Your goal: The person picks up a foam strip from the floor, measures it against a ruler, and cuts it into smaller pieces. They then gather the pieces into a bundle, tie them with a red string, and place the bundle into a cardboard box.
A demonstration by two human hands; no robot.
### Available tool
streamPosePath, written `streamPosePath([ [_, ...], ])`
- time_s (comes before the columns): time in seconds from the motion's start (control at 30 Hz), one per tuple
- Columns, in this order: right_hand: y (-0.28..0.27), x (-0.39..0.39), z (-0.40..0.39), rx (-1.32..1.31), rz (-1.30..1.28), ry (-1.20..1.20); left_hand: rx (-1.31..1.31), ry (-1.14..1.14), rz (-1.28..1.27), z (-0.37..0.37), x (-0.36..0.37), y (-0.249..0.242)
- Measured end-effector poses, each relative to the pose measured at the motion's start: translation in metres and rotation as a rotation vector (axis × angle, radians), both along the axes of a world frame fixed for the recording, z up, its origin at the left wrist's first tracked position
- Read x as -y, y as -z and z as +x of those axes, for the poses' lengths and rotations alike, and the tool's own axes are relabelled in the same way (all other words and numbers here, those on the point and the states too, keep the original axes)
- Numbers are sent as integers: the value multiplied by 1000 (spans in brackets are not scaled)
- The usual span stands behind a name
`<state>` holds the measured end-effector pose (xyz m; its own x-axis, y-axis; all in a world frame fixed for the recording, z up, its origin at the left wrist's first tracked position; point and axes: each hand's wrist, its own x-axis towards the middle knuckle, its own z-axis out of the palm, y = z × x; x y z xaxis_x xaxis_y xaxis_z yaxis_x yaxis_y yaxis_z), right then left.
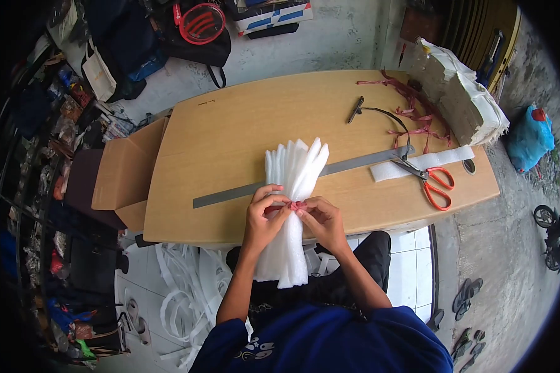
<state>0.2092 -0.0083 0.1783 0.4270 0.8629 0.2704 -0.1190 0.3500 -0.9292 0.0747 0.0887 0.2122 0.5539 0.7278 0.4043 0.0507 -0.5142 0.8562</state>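
A bundle of white foam strips (295, 171) stands over the table's front edge, fanned out at the top and gathered at its middle. Around that middle runs a red ribbon tie (297, 205). My left hand (267, 214) pinches the ribbon from the left side, its fingers curled against the foam. From the right, my right hand (320, 219) pinches the same ribbon near its knot, close to the left fingertips. Behind the bundle, a grey metal ruler (230, 194) lies slanted across the table.
Orange-handled scissors (438, 186) rest by a loose white foam strip (386, 171) at the table's right. Red ribbons (410, 102) and a white wrapped stack (460, 93) lie beyond. A cardboard box (127, 168) adjoins the left edge. Foam offcuts (186, 292) cover the floor.
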Motion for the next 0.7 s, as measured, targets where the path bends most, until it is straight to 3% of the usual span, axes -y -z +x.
streamPosePath([
  [0.13, -12, 0, 7, -44, 2, -104, 80, 99, -196, -5, 6, -4],
  [0.37, -15, 1, 16, 209, 30, -121, 133, 215, -459, -8, 6, -2],
  [0.7, -43, 0, 6, 360, -76, -65, 186, 242, -454, -19, 2, 3],
])
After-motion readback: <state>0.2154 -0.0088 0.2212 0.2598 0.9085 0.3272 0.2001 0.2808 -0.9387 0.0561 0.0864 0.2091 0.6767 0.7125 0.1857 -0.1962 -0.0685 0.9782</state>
